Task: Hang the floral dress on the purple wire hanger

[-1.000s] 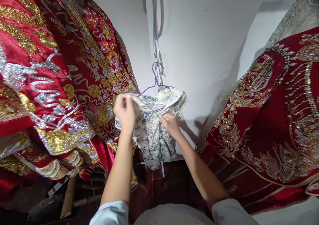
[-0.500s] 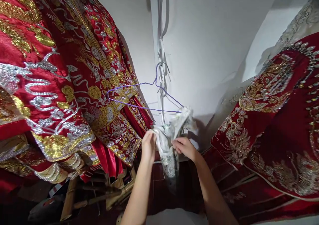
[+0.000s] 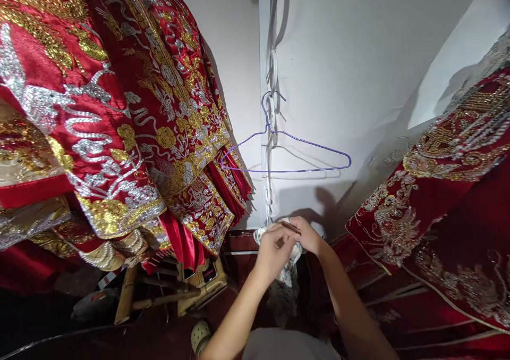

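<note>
A pale, grey-patterned garment hangs down from my two hands, close to my body. My left hand has its fingers curled closed on the cloth near its top. Against it, my right hand pinches the same cloth. The fingertips of both meet and partly hide the fabric. Above them, a purple wire hanger hangs bare by its hook from a white ring strip on the wall, apart from both hands.
Red jackets with gold and silver embroidery hang at the left. More beaded red garments fill the right side. A bamboo chair stands low on the left, and a perforated clog shows on the floor.
The garment has come off the hanger and dropped lower with my hands, which have drawn together. The hanger now hangs level instead of being tugged askew. The view has shifted slightly.
</note>
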### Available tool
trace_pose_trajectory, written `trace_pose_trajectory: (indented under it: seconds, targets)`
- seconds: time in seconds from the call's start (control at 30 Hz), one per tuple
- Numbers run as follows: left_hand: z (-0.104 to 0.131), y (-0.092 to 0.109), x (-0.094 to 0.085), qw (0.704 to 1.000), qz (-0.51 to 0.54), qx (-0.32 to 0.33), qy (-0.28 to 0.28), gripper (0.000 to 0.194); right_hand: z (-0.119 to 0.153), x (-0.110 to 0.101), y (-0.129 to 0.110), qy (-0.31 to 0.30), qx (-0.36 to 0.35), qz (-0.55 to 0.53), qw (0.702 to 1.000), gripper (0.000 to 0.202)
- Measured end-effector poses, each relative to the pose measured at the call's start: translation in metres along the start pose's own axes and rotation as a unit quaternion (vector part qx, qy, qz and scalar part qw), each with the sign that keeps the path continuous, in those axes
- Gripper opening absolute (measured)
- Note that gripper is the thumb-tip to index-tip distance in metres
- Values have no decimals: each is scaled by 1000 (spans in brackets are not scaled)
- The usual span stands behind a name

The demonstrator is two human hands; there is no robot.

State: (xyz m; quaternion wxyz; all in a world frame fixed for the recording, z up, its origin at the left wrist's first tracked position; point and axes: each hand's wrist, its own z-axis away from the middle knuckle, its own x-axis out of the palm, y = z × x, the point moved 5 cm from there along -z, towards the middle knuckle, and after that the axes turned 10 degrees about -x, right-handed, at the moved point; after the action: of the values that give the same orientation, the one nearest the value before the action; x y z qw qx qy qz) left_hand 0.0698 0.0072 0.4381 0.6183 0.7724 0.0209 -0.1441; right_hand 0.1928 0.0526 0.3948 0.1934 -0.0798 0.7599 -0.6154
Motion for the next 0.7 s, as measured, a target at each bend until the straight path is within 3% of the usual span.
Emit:
trace_pose_trajectory:
  seconds: [0.07, 0.13, 0.27, 0.33, 0.4, 0.53, 0.6, 0.7]
  targets:
    - [-7, 0, -22, 999, -9, 20, 39, 27, -5, 6, -12, 19, -20, -10, 1000, 39]
    - [-16, -3, -35, 999, -18, 27, 30, 37, -7, 13, -23, 39, -12, -90, 995, 35]
    - [-29, -28, -32, 990, -37, -39, -128, 65, -5, 12, -44, 24, 53, -238, 970, 36]
    - [-27, -44, -32, 978, -79, -65, -184, 68, -5, 2, -58, -43, 53, -215, 974, 32]
    - [-24, -60, -44, 964, -165, -81, -191, 63, -8, -15, -72, -85, 35, -151, 984, 28]
    - [-24, -82, -103, 913, -372, -117, -118, 59, -26, -38, -92, 2, -33, 24, 999, 17]
    - [-27, -82, -134, 897, -418, -106, -93, 56, -36, -30, -100, 40, -115, 89, 989, 16]
    - [-29, -74, -166, 916, -391, -66, -67, 44, -42, -7, -101, 88, -219, 106, 966, 25]
